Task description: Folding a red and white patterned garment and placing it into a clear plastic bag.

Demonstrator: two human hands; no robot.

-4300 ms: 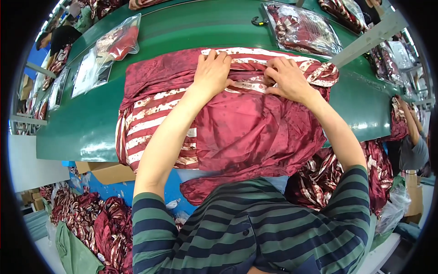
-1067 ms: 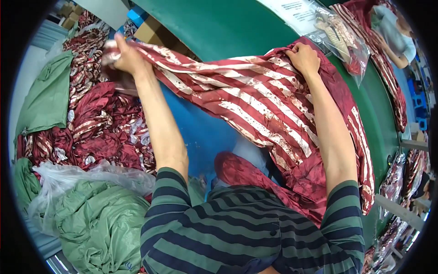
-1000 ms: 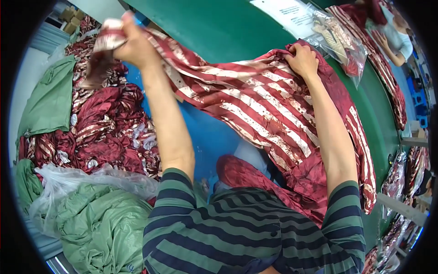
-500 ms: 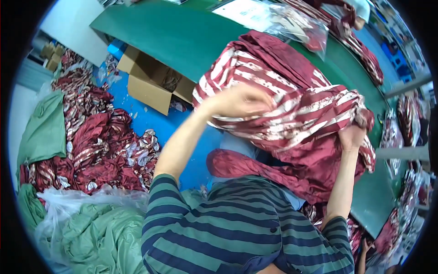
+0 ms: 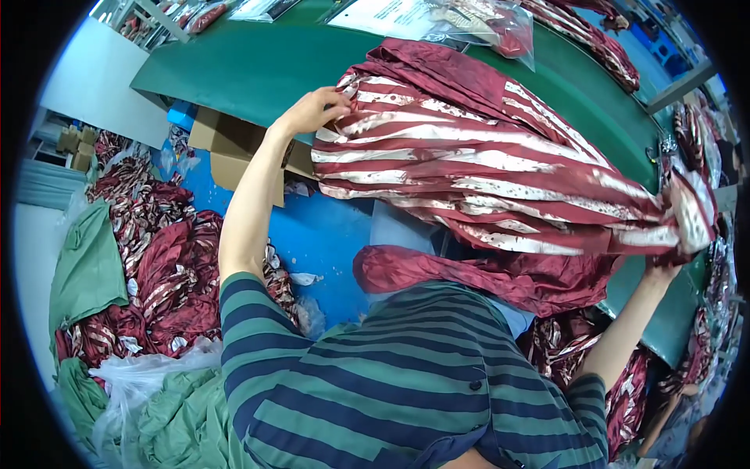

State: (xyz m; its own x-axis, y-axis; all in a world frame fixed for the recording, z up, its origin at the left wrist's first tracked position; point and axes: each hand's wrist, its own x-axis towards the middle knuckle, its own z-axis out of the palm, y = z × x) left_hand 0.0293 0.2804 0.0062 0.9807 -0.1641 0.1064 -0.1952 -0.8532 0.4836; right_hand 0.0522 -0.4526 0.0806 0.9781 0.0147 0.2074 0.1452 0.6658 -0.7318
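Observation:
A dark red and white striped garment [image 5: 484, 168] is stretched between my hands, over the near edge of the green table and my lap. My left hand [image 5: 312, 112] has its fingers curled on the garment's upper left corner. Far to the right, my right hand [image 5: 662, 270] grips the bunched other end; folds of fabric hide most of its fingers. A plain dark red section lies folded along the garment's far side. Beneath the stripes, more plain dark red fabric [image 5: 437, 270] hangs across my lap.
Left of me, a heap of red and white garments [image 5: 176, 273] lies on the blue floor [image 5: 324, 242], beside green sheeting [image 5: 90, 266] and clear plastic. An open cardboard box [image 5: 226, 148] stands under the green table [image 5: 258, 66]. Clear-bagged garments [image 5: 500, 31] lie on its far side.
My left hand has moved up and left to the garment's corner, and my right hand has gone outward to the right. The bunched stripes are now pulled out long and flatter.

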